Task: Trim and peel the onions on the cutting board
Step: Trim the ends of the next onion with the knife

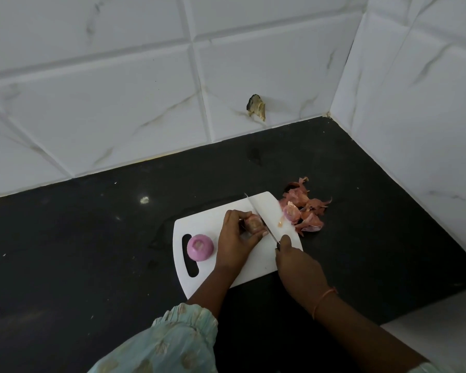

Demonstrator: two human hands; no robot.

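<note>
- Your pale green sleeve [183,343] sits lowest and nearest, with the left forearm running up from it to the board.
- Your left hand [236,239] has its fingers curled round an unpeeled onion [254,224], thumb at the near side, pinning it to the white cutting board [256,262] — the papery skin is still on.
- Your right hand [293,261] is wrapped round the knife's handle, which is hidden inside the grip; an orange thread circles that wrist.
- From that grip the knife [261,219] blade runs up and to the left, lying right against the right-hand end of the held onion. Whether the edge has entered it you cannot tell.
- A peeled onion [200,247], smooth and pink with its trimmed end facing up, stands at the board's left, partly over the handle slot and just beside your left wrist.
- A small scrap of skin lies on the board to the right of the blade.
- Off the board's far right corner, a heap of onion peels [304,211] rests on the black countertop [92,251], touching the board's edge.
- Beyond — white marbled wall tiles [145,76] meet in a corner.
</note>
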